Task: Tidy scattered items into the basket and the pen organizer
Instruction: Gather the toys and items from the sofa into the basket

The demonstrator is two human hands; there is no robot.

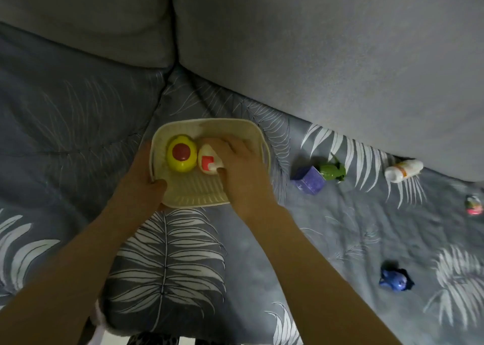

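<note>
Leaf-print bedcover (167, 261), left hand (142, 177) gripping basket (199, 195) rim, right hand (242, 166) fingers curled round white bottle (207, 159), cap toward viewer

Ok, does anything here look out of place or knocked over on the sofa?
Yes. Five items lie loose on the cover right of the basket: a purple box, green toy, blue toy, small pink item, and a white bottle tipped on its side.

Head view, looking steeply down, close over sofa seat (340, 240)
</note>
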